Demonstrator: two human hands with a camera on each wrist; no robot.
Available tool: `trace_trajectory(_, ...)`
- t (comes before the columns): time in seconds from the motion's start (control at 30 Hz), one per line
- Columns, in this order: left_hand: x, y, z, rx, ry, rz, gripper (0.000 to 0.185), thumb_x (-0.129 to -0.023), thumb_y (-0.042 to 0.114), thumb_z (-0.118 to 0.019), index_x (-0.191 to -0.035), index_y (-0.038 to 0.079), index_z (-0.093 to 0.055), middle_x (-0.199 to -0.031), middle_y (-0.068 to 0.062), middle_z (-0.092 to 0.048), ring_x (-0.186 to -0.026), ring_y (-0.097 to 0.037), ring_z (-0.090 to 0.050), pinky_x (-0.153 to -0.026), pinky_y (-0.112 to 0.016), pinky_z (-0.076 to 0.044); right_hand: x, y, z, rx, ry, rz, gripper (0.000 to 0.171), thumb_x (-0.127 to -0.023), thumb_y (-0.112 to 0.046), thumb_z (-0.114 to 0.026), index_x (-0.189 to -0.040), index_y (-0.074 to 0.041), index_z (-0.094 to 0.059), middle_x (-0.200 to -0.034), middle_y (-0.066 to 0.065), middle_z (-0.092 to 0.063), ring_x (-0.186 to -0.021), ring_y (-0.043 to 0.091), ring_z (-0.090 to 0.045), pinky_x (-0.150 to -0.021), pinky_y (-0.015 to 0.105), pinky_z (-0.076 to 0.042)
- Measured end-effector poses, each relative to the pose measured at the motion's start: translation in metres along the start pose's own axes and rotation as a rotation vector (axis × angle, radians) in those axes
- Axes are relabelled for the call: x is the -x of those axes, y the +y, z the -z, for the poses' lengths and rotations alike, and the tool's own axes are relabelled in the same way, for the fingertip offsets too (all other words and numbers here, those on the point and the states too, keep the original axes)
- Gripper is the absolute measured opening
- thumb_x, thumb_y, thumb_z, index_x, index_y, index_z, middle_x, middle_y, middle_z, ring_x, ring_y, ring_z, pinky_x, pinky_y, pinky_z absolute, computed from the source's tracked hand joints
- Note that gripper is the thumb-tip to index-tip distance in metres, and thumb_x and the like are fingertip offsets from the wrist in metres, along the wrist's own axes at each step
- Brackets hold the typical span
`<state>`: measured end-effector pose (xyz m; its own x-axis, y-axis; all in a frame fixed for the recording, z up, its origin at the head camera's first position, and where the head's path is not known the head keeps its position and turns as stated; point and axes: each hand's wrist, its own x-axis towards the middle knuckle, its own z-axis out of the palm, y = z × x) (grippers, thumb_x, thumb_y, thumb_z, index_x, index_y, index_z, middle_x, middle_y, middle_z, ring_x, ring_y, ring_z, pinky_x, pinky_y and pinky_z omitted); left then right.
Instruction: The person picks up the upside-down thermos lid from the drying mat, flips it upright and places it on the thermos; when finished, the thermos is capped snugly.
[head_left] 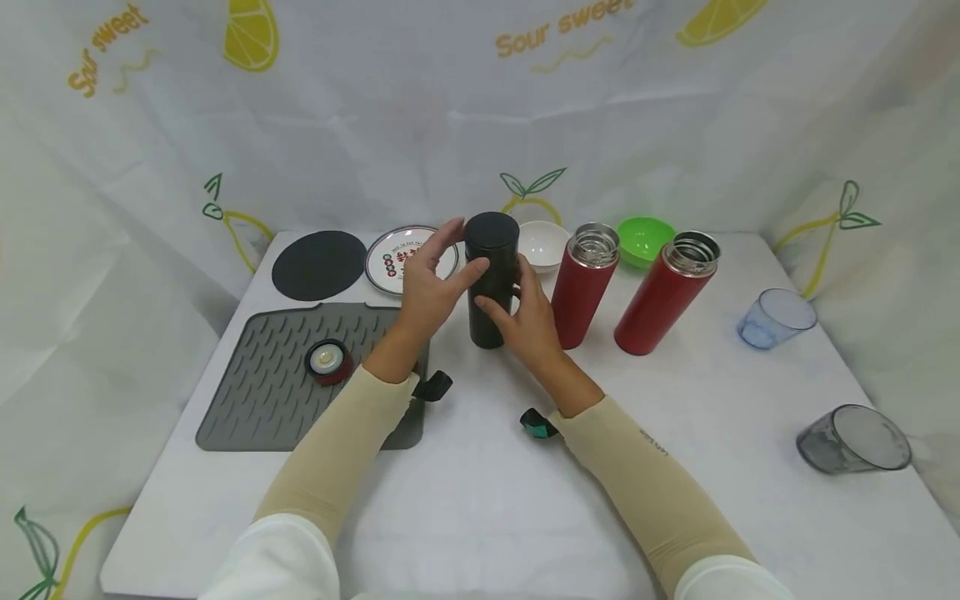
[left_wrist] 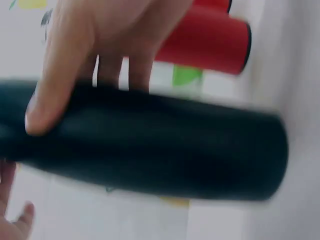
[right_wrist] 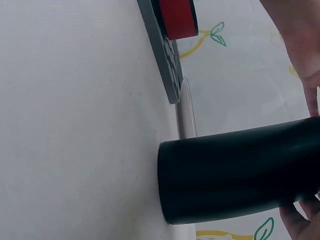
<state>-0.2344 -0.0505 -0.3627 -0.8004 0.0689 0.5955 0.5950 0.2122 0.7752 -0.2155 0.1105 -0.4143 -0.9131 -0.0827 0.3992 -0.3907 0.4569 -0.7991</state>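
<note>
Black and upright mid-table, the lidded thermos flask is clasped by both hands: the left hand near its lid, the right hand around its lower body. Two red flasks stand uncapped beside it; one red cap lies on the drying mat. Backdrop writing reads "Sour sweet"; the plate's print seems illegible.

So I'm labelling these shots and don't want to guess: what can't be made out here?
- Tall black cylindrical flask: in the head view, both hands cover its middle, hiding each grip's contact.
- Left hand: the left wrist view is motion-blurred.
- Right hand: cut off by the right wrist view's edge.
- Red round lid on the grey ribbed mat: too small for detail.
</note>
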Motion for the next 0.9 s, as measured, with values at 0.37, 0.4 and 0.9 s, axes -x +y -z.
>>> trace_trajectory(0.37, -0.017, 0.009, -0.015, -0.025, -0.031, 0.219, 0.072, -0.073, 0.036, -0.085, -0.132, 0.008, -0.055, -0.122, 0.0, -0.062, -0.121, -0.009, -0.051, -0.105, -0.04, -0.036, -0.001, 0.0, 0.0, 0.005, -0.011, 0.026, 0.082, -0.09, -0.037, -0.07, -0.153, -0.019, -0.022, -0.149, 0.003, -0.038, -0.132, 0.016, -0.041, -0.104, 0.039, -0.04)
trace_trajectory(0.4, -0.02, 0.008, -0.01, -0.013, -0.082, 0.227, 0.071, -0.073, 0.034, -0.085, -0.132, 0.009, -0.055, -0.122, 0.0, -0.062, -0.122, -0.009, -0.051, -0.107, -0.041, -0.034, -0.001, 0.0, 0.0, 0.005, -0.012, 0.02, 0.082, -0.089, -0.038, -0.07, -0.153, -0.02, -0.022, -0.149, 0.002, -0.038, -0.132, 0.016, -0.041, -0.105, 0.038, -0.039)
trace_trajectory(0.9, -0.057, -0.025, 0.022, 0.464, -0.644, 0.238, 0.073, -0.08, 0.015, -0.078, -0.143, 0.002, -0.045, -0.128, -0.015, -0.059, -0.116, -0.03, -0.057, -0.101, -0.043, -0.042, -0.001, 0.002, 0.002, 0.041, -0.027, 0.013, 0.085, -0.089, -0.046, -0.068, -0.154, -0.022, -0.019, -0.147, 0.005, -0.04, -0.133, 0.018, -0.04, -0.105, 0.04, -0.04)
